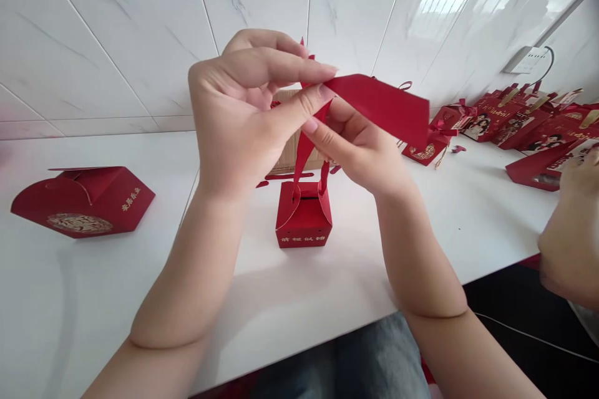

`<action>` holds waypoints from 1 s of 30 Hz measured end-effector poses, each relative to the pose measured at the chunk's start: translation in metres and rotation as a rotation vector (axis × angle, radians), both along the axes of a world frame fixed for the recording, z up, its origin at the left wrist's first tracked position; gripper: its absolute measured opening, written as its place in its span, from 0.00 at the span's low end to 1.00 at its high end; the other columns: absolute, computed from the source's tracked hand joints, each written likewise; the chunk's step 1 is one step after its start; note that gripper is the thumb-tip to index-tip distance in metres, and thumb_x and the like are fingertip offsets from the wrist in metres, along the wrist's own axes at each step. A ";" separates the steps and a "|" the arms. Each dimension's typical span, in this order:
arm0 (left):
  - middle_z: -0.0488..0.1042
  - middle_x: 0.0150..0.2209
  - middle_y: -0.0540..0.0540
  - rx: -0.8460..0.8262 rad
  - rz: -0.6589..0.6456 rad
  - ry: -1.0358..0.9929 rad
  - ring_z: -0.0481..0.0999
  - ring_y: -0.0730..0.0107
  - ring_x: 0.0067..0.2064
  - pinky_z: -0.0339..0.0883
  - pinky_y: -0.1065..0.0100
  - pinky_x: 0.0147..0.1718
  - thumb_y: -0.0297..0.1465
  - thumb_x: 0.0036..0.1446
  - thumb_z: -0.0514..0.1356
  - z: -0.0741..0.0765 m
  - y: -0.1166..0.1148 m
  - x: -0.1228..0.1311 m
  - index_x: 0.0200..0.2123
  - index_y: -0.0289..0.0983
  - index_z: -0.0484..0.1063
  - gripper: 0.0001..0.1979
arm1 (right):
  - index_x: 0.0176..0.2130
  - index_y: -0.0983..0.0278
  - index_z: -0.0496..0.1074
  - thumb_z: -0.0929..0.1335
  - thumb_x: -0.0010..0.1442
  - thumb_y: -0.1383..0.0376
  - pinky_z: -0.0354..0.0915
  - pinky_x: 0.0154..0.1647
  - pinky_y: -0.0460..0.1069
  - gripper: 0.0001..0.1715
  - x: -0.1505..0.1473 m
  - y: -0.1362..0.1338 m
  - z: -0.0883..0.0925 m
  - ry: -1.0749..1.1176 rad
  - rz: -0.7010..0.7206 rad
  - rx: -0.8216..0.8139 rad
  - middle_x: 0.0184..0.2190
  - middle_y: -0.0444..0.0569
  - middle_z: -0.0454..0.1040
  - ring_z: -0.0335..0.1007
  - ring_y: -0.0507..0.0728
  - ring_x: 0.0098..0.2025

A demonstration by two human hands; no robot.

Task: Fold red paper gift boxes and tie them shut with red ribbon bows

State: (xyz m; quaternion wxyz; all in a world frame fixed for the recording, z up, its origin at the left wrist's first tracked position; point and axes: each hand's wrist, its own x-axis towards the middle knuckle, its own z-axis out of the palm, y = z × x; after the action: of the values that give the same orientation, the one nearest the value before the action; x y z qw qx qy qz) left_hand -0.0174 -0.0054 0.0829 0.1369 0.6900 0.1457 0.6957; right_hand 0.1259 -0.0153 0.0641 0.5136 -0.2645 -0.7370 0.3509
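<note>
The left hand (248,112) is raised over the table, its thumb and forefinger pinched together on the near end of a red paper strip (381,106). The strip sticks out to the right, flat and slightly tilted. The right hand (358,153) sits just under and behind the left, touching it, with its fingers curled closed around the same red paper at the point where two narrow red bands meet.

Those bands run down from the hands to a small red box (304,221) with gold lettering on its front. The box stands upright on the white table (281,305), directly below the hands.

On the left of the table, well apart, another red box (84,199) lies with its flap open. A heap of red boxes and bags (519,118) fills the far right, against the tiled wall (116,31). Another person's hand (573,230) shows at the right edge.
</note>
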 end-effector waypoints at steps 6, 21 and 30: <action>0.75 0.34 0.48 0.102 0.088 0.045 0.76 0.67 0.41 0.75 0.64 0.41 0.24 0.44 0.71 -0.003 0.007 0.000 0.35 0.40 0.80 0.12 | 0.27 0.62 0.71 0.66 0.62 0.53 0.68 0.32 0.47 0.18 0.002 0.006 -0.001 0.103 -0.108 0.029 0.23 0.41 0.68 0.72 0.51 0.32; 0.78 0.39 0.50 -0.588 -0.079 0.830 0.78 0.64 0.43 0.74 0.65 0.41 0.25 0.51 0.58 0.000 -0.008 -0.024 0.36 0.42 0.74 0.09 | 0.35 0.62 0.74 0.65 0.62 0.57 0.71 0.33 0.48 0.13 0.017 0.039 -0.010 0.104 0.012 -0.264 0.33 0.46 0.75 0.68 0.50 0.29; 0.74 0.30 0.50 -0.645 0.028 0.861 0.75 0.65 0.34 0.67 0.66 0.31 0.30 0.51 0.59 -0.001 0.005 -0.030 0.29 0.40 0.73 0.02 | 0.29 0.62 0.74 0.67 0.60 0.60 0.69 0.37 0.51 0.11 0.019 0.032 -0.011 -0.165 -0.261 0.089 0.26 0.46 0.71 0.70 0.56 0.36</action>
State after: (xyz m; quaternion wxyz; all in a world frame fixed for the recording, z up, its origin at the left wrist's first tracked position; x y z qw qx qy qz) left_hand -0.0473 -0.0004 0.0823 0.2606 0.8337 0.4040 0.2716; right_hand 0.1449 0.0166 0.0533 0.5036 -0.3631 -0.7509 0.2251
